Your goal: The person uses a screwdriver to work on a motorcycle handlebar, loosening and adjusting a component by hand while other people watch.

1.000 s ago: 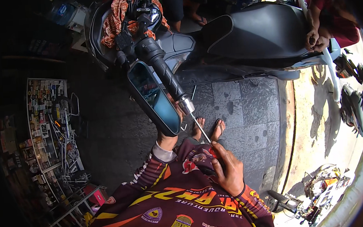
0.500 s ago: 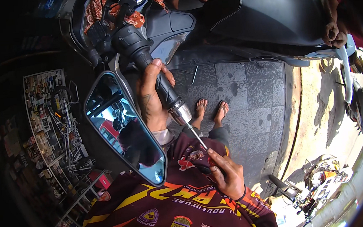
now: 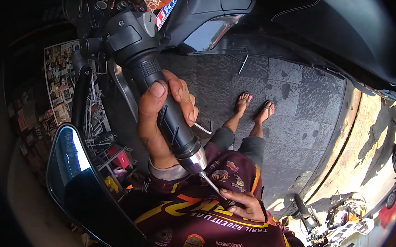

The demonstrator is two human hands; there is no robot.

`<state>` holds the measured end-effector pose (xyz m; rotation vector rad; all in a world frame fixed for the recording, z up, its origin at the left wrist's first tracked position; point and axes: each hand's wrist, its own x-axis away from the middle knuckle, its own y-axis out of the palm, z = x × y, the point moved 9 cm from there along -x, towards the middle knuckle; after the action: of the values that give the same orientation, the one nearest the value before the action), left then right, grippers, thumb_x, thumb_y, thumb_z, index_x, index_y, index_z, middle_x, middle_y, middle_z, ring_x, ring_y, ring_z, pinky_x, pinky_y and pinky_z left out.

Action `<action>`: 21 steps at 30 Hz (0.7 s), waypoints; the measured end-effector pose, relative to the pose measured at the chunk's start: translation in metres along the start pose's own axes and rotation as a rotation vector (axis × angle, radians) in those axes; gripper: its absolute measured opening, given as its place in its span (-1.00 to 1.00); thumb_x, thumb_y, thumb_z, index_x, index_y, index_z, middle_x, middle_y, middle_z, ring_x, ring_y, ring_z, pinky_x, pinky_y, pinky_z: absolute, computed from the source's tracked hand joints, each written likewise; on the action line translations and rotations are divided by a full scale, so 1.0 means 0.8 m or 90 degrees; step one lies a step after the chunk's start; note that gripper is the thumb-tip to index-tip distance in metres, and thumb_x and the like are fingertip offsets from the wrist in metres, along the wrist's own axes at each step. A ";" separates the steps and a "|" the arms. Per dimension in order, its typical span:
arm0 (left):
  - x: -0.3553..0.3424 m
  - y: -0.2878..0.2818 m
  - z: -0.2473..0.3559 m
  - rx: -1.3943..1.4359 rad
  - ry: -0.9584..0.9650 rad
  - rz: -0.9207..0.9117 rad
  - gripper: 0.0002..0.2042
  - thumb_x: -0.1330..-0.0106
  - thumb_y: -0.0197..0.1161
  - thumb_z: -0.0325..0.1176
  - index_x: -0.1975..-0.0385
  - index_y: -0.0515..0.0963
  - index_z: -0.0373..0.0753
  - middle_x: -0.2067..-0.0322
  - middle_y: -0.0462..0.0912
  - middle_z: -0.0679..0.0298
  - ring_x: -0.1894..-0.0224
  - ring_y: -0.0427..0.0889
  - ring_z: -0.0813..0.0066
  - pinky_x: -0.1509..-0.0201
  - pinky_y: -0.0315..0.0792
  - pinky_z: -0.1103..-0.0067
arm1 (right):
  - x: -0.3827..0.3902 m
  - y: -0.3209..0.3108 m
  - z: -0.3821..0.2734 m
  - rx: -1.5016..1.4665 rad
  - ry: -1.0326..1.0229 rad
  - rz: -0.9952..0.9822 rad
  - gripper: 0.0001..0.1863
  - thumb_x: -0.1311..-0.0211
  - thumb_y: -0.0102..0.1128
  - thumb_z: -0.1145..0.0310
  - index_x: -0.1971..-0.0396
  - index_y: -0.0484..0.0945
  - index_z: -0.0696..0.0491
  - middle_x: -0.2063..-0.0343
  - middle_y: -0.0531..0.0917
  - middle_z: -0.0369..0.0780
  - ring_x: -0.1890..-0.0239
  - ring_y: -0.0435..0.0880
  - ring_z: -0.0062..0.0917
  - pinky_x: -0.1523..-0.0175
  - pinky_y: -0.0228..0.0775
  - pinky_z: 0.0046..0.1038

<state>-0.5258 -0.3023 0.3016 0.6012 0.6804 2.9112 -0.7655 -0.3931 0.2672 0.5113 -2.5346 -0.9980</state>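
Observation:
My left hand [image 3: 161, 112] is wrapped around the black rubber handlebar grip [image 3: 175, 129] of a motor scooter. A thin bent metal rod [image 3: 202, 128] shows just beside its fingertips; whether the hand holds it I cannot tell. A silver bar-end weight [image 3: 194, 161] caps the grip. My right hand [image 3: 246, 207] is closed around a screwdriver [image 3: 214, 185], whose handle is mostly hidden. The bright shaft runs up to the middle of the bar end, its tip out of sight there. Above the grip sits the black switch housing [image 3: 128, 35], with a lever [image 3: 123, 89] alongside.
A dark mirror [image 3: 92, 191] juts out at the lower left. The scooter's black seat [image 3: 336, 22] spans the upper right. My feet in flip-flops stand on grey floor tiles [image 3: 280, 119]. A stand of small goods [image 3: 66, 85] is left; stripped motorcycle parts [image 3: 346, 214] lie lower right.
The view has come closer to the grip, and the mirror appears lower and further left. Both hands keep their holds. The bent rod by the left fingertips has come into sight.

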 end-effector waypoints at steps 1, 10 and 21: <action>-0.001 0.002 0.002 0.005 -0.004 -0.018 -0.69 -0.27 0.07 -0.11 0.46 0.30 -0.26 0.66 0.30 0.28 0.67 0.35 0.56 0.53 0.30 0.65 | -0.001 0.004 0.015 -0.087 0.032 -0.051 -0.50 -0.28 0.12 0.48 -0.20 0.29 0.26 -0.18 0.42 -0.02 -0.23 0.41 -0.29 -0.30 0.20 -0.39; -0.001 0.000 -0.016 -0.059 0.028 0.013 -0.68 -0.37 -0.03 -0.09 0.42 0.29 -0.26 0.67 0.34 0.22 0.68 0.33 0.56 0.62 0.23 0.67 | 0.005 -0.002 0.035 -0.183 -0.083 0.040 -0.47 -0.36 0.05 0.27 -0.21 0.27 0.28 -0.15 0.43 0.02 -0.19 0.44 -0.28 -0.25 0.21 -0.40; 0.049 -0.038 -0.061 -0.126 0.044 0.067 -0.36 -0.40 -0.28 0.23 0.04 0.38 -0.32 0.55 0.44 0.42 0.64 0.29 0.74 0.65 0.09 0.77 | 0.006 0.017 -0.001 -0.133 -0.002 0.135 -0.47 -0.36 -0.13 0.30 -0.26 0.09 0.18 0.39 0.47 -0.21 0.38 0.44 -0.60 0.22 0.25 -0.62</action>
<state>-0.5809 -0.2879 0.2617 0.5310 0.3710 3.0586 -0.7723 -0.3863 0.2782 0.1772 -2.3896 -1.1644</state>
